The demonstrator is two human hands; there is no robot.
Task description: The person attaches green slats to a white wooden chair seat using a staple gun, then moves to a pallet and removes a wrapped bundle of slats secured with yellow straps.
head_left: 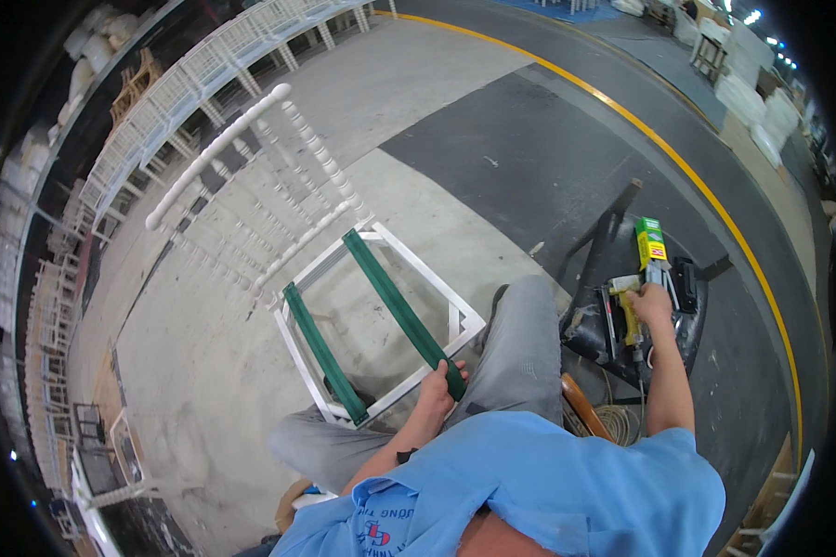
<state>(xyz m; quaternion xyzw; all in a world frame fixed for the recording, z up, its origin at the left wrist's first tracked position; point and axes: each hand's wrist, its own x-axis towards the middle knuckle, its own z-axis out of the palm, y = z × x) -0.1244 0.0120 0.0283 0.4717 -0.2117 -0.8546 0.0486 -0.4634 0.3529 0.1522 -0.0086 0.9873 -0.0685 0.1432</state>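
A white chair frame with a spindle back [279, 176] stands in front of me, its seat open. Two green webbing straps [395, 299] run across the seat frame [418, 255]. At the near right corner my left hand [439, 384] pinches the end of the right-hand strap. Over to the right, my right hand [653, 305] is closed round a yellow staple gun [632, 323], which lies on a black seat [585, 320]. Silver strips that look like staples [657, 276] lie just beyond that hand, partly covered by it.
A green and yellow box [651, 243] and a black object [685, 281] share the black seat. Beside my right leg lies a coiled hose [615, 422]. Rows of white chairs [204, 74] line the left and far left. A yellow line [664, 148] curves along the floor.
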